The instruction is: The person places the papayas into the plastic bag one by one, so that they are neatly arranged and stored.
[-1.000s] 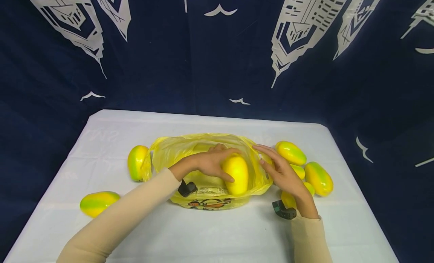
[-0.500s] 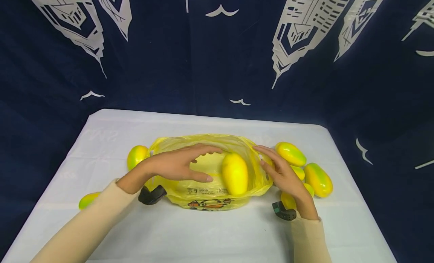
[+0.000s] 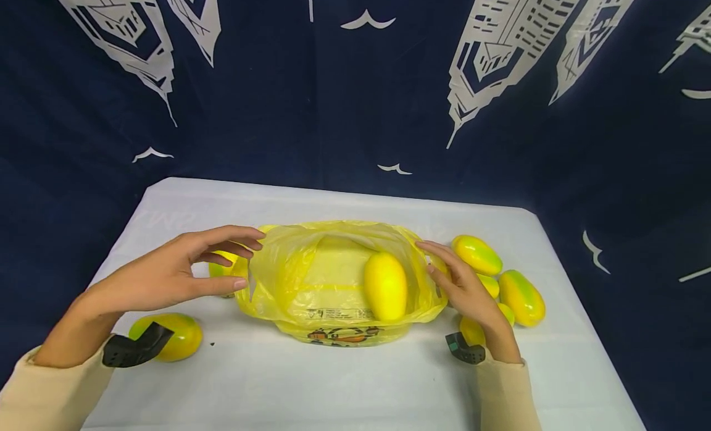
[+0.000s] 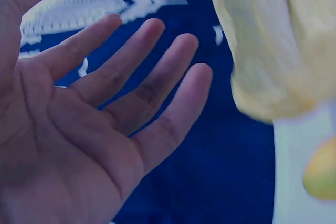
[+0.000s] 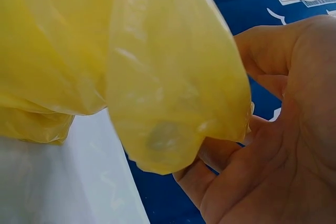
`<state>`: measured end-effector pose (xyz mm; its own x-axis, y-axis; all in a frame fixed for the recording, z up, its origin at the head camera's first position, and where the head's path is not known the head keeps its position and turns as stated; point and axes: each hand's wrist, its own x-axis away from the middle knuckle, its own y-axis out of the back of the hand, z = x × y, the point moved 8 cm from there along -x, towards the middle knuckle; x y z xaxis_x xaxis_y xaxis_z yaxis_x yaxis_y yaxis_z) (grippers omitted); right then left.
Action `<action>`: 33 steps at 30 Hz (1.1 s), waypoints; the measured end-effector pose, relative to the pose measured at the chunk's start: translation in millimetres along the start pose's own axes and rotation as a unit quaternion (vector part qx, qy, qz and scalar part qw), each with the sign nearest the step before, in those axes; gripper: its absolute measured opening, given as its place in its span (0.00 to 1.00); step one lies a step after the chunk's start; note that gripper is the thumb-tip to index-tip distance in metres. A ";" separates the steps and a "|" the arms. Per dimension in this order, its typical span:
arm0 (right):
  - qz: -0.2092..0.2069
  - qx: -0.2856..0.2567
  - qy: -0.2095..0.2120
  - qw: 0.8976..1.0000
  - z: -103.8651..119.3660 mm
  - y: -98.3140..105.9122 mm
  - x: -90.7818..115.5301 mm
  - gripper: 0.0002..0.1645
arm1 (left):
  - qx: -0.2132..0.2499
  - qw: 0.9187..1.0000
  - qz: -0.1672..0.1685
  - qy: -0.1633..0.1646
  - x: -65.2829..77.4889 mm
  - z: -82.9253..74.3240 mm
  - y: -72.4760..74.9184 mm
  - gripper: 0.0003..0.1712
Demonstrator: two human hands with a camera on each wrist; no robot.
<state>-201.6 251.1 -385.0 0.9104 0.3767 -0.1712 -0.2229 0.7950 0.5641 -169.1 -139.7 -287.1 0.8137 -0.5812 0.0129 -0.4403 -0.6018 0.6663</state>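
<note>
A yellow plastic bag point(image 3: 278, 267) stands mid-table with its mouth spread wide. One yellow mango point(image 3: 385, 287) lies inside, toward the right. My left hand point(image 3: 172, 270) hovers left of the bag, fingers loosely extended and holding nothing, as the left wrist view confirms. Its fingertips come close to the bag's left edge. On the other side, my right hand point(image 3: 466, 289) holds the bag's right edge between thumb and fingers. In the right wrist view, thin yellow plastic hides the tips of that hand point(image 5: 278, 145).
A mango point(image 3: 222, 267) beside the bag is partly covered by my left hand. Another mango point(image 3: 186, 338) lies nearer, below the left wrist. Several mangoes, including one at the far right point(image 3: 522, 298), cluster by my right hand. A dark blue printed cloth point(image 3: 311, 110) hangs behind the white table point(image 3: 355, 388).
My left hand has let go of the mango inside the bag and moved left, out past the bag's left edge. My right hand has stayed at the bag's right edge.
</note>
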 end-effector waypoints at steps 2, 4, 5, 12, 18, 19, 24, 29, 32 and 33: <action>0.001 -0.001 -0.003 1.000 -0.8 -0.6 -0.4 0.27 | -0.009 1.000 -0.020 0.006 6.3 11.4 9.3 0.37; 0.000 0.001 -0.005 1.000 -1.5 -0.7 -0.7 0.27 | -0.012 0.999 -0.037 0.011 11.5 24.6 17.2 0.38; 0.000 0.002 -0.005 1.000 -1.7 -0.6 -0.7 0.27 | -0.010 0.999 -0.045 0.012 13.7 31.8 20.4 0.38; -0.005 0.010 -0.006 1.000 -2.9 3.8 2.5 0.27 | 0.056 0.996 -0.053 0.050 17.7 91.1 27.0 0.38; -0.001 0.011 -0.013 1.000 -3.9 4.2 4.2 0.27 | 0.073 0.991 -0.022 0.111 12.7 137.7 22.4 0.34; 0.000 0.012 -0.014 1.000 -3.9 3.8 4.1 0.27 | 0.072 0.990 -0.015 0.118 11.8 143.3 21.8 0.33; 0.001 0.008 -0.020 1.000 -5.3 0.7 2.9 0.27 | 0.086 0.985 0.022 0.146 5.9 165.4 17.5 0.33; -0.001 0.006 -0.017 1.000 -5.4 -1.7 1.8 0.27 | 0.128 0.976 0.053 0.167 -3.5 182.1 10.0 0.37; 0.001 0.001 -0.007 1.000 -3.8 -4.3 0.8 0.27 | 0.160 0.969 0.056 0.179 -6.2 190.1 5.9 0.38; 0.002 0.001 -0.005 1.000 -3.3 -5.3 0.4 0.27 | 0.170 0.967 0.056 0.181 -6.9 191.9 4.6 0.39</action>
<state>-201.2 248.7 -390.8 0.9130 0.3752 -0.1604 -0.2262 0.7926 0.5663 -249.6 -243.6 -427.2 0.8059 -0.4600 0.3728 -0.5828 -0.7274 0.3623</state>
